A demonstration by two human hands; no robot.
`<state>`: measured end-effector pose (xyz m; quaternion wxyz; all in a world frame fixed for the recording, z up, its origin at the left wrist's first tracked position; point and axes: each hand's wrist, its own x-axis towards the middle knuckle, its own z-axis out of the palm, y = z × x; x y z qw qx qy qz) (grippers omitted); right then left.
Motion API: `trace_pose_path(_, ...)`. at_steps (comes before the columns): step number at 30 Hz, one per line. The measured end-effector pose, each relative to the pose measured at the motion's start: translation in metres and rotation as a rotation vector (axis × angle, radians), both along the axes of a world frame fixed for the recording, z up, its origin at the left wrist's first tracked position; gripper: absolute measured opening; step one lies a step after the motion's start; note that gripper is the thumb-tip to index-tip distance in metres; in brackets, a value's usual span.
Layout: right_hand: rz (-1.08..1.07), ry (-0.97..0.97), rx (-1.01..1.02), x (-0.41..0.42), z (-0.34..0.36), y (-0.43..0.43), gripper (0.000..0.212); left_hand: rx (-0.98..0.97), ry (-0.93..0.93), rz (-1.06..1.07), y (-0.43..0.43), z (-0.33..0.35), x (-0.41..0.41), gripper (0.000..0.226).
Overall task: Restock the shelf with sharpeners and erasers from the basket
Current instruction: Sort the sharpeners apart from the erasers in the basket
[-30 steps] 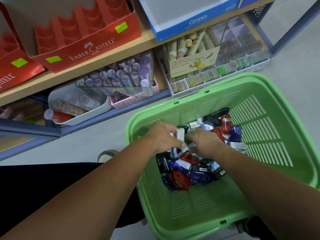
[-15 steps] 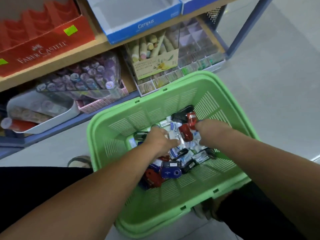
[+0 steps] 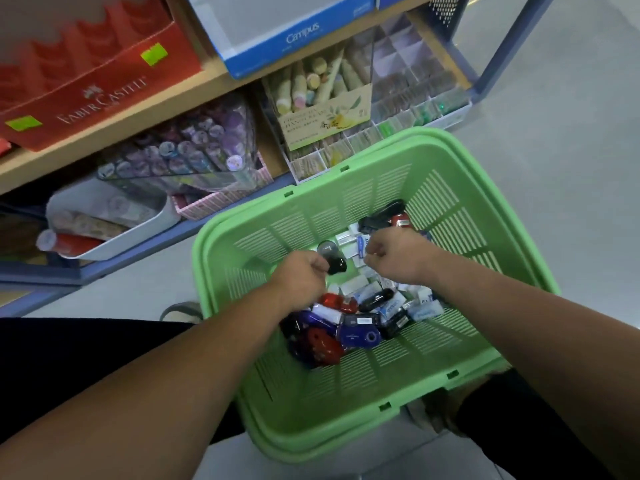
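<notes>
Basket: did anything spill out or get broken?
Nothing looks spilled or broken. The sharpeners and erasers lie jumbled inside the green basket, none on the floor. The left hand holds a black sharpener.

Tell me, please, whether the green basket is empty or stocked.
Stocked: the green basket holds a pile of sharpeners and erasers.

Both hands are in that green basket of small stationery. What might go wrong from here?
The left hand seems to hold the black sharpener only at its fingertips, so it may slip back into the pile. Sharpeners and erasers lie jumbled in the basket, so a handful could mix the kinds. The right hand hides whatever it may be gripping.
</notes>
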<state>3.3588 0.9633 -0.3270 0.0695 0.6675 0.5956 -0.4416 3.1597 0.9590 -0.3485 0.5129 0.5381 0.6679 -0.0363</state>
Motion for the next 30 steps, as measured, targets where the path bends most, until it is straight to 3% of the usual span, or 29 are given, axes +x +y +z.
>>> trace_pose_path(3, 0.058, 0.014, -0.075, -0.025, -0.017, -0.002, 0.028, 0.06, 0.365, -0.097, 0.015, -0.007, -0.03, 0.02)
trace_pose_path(7, 0.178, 0.01, -0.086, -0.058, -0.042, -0.014, 0.034, -0.037, 0.454, -0.08, 0.013, -0.017, -0.02, 0.033)
trace_pose_path(12, 0.383, -0.082, 0.055, -0.068, -0.071, -0.025, 0.032, -0.046, 0.381, 0.105, 0.003, -0.038, -0.014, 0.048)
trace_pose_path(19, 0.157, 0.036, -0.103, -0.048, -0.08, -0.012, 0.033, -0.197, 0.209, 0.153, 0.008, -0.045, -0.02, 0.042)
trace_pose_path(22, 0.042, 0.069, -0.086, -0.051, -0.087, -0.013, 0.029, -0.268, 0.161, 0.106, 0.007, -0.046, -0.02, 0.054)
trace_pose_path(25, 0.036, 0.039, -0.06, -0.058, -0.088, -0.014, 0.048, -0.276, 0.12, 0.059, 0.002, -0.048, -0.017, 0.075)
trace_pose_path(27, -0.021, 0.077, -0.066, -0.061, -0.088, -0.014, 0.062, -0.266, 0.084, 0.058, 0.003, -0.05, -0.017, 0.077)
trace_pose_path(30, -0.088, 0.15, -0.126, -0.061, -0.089, -0.015, 0.064, -0.281, 0.066, 0.048, 0.005, -0.049, -0.015, 0.078)
